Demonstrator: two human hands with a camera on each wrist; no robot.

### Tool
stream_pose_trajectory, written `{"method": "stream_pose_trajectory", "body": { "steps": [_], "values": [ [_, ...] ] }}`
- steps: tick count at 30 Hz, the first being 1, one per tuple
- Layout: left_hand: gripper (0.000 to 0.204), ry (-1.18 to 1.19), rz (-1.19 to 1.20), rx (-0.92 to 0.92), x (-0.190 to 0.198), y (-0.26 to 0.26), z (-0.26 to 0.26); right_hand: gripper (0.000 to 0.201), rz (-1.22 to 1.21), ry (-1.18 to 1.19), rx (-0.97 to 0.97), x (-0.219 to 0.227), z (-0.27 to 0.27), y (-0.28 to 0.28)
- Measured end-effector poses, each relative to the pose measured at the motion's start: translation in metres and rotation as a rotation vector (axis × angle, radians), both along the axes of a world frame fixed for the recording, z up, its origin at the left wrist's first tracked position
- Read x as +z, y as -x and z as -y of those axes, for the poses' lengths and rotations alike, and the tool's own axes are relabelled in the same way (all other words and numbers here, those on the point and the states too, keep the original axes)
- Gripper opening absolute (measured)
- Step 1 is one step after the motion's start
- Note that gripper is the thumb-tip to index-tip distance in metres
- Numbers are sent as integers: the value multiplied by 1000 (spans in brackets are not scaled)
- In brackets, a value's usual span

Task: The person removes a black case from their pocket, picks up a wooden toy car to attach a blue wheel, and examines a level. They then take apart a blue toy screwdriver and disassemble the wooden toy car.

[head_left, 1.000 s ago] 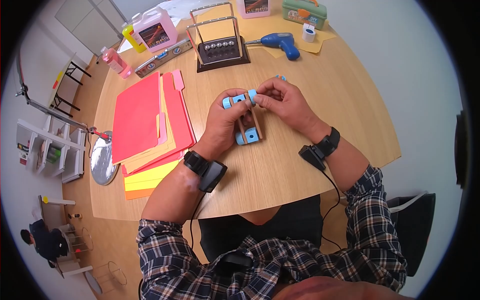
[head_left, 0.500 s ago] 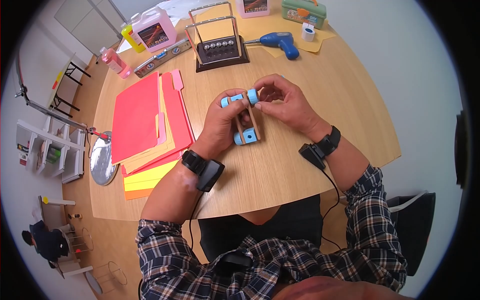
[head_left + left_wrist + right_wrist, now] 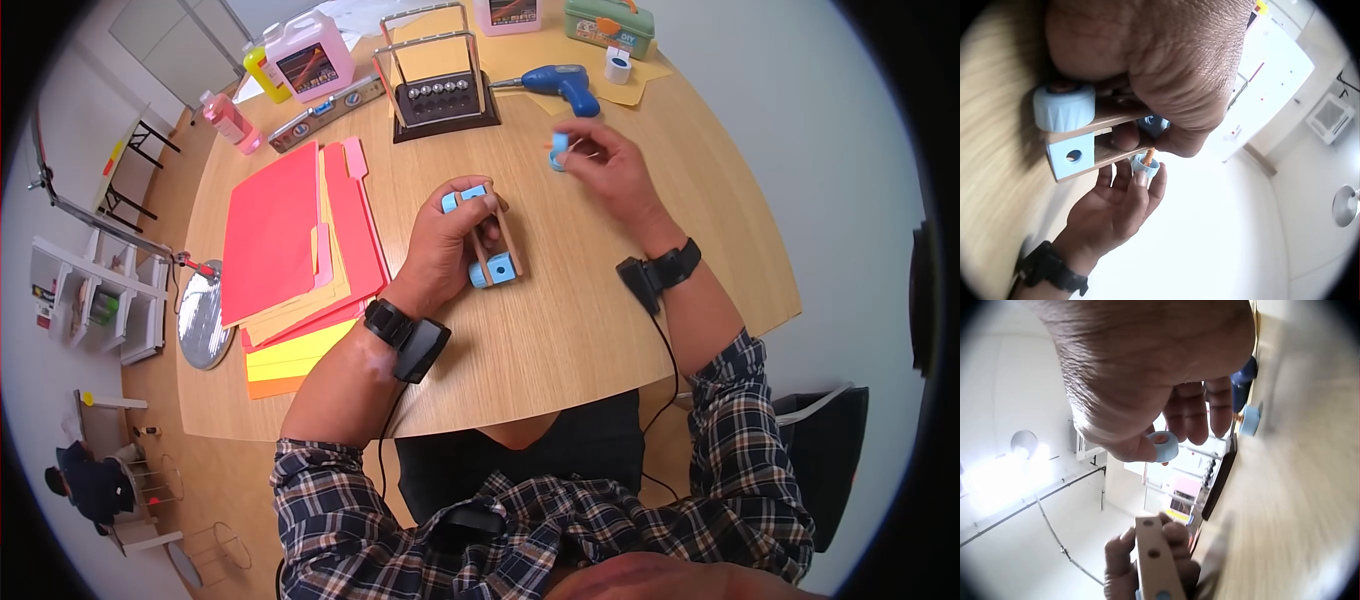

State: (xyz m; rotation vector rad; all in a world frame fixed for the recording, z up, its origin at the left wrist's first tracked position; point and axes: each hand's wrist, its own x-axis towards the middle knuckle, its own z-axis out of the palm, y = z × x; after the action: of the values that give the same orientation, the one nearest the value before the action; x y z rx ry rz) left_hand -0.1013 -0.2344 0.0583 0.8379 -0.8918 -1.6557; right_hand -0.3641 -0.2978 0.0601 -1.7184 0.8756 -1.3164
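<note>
Blue-and-white plaid sleeves (image 3: 330, 500) nearest, rolled back from both forearms. A black strapped camera (image 3: 421, 352) is worn on the left wrist. Beyond it, a frame of brown wooden bars and light-blue blocks (image 3: 508, 238) is gripped by the left hand (image 3: 440, 245), fingers curled round its far part. A ridged light-blue wheel (image 3: 1064, 111) is seated at the frame's near end. Whether the tabletop is touched by the frame cannot be told.

Off to the frame's right, slightly farther out, a small light-blue ring-shaped wheel with an orange screw (image 3: 1164, 449) is pinched by the right hand (image 3: 612, 178), thumb against finger, clear of the frame. A second light-blue round wheel (image 3: 1250, 420) is seen on the pale wood-grained table (image 3: 590, 330), just beyond the right fingertips.

Farther: a black-based metal-framed ball cradle (image 3: 445, 108); then a blue plastic drill (image 3: 568, 88).
</note>
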Motion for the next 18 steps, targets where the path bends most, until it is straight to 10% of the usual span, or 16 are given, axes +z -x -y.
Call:
{"method": "stream_pose_trajectory", "body": {
  "steps": [18],
  "values": [
    [33,12,11,-14,0,1,0,24,-485,-84,-379,-20,32,35]
  ]
}}
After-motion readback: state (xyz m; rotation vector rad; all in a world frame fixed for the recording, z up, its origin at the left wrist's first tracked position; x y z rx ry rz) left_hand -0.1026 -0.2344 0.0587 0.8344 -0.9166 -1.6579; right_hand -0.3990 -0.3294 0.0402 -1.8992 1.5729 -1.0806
